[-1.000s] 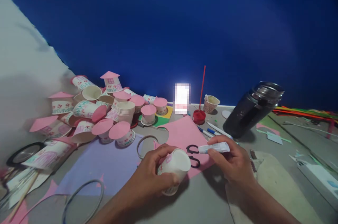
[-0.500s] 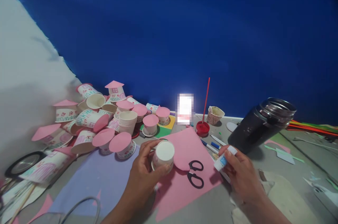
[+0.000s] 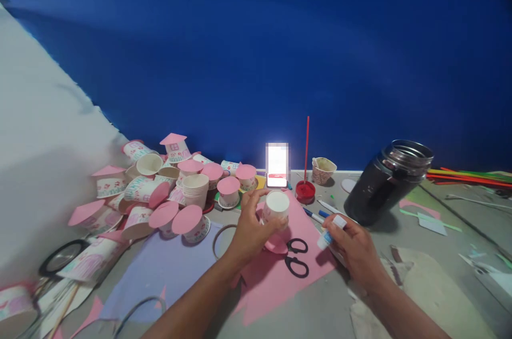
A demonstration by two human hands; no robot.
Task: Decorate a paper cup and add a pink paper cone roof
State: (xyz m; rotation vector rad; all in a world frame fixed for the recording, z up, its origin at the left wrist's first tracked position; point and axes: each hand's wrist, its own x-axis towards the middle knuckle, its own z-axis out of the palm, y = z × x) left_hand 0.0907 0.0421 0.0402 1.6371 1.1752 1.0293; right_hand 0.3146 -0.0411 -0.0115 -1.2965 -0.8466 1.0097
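Observation:
My left hand (image 3: 256, 227) is wrapped round an upside-down white paper cup (image 3: 277, 204), its plain base facing up. In my right hand (image 3: 354, 243) is a small white glue stick with a blue label (image 3: 331, 232), gripped between thumb and fingers. Below the cup lies a pink paper sheet (image 3: 264, 288), and on it a pair of scissors (image 3: 298, 259) with black handles; their blades are hidden. A pink paper piece (image 3: 276, 244) shows just under the cup, partly covered by my hand.
Many decorated paper cups with pink paper roofs (image 3: 188, 220) crowd the left, around a cup stack (image 3: 195, 190). A purple sheet (image 3: 160, 275) lies in front. At the back are a lit phone (image 3: 277, 166), a red pot (image 3: 305, 192) and a patterned cup (image 3: 323, 170). A black flask (image 3: 384, 184) leans right.
My left hand has carried the cup to the right and slightly up, over the pink sheet. My right hand with the glue stick has shifted slightly left. The view has shifted a little too.

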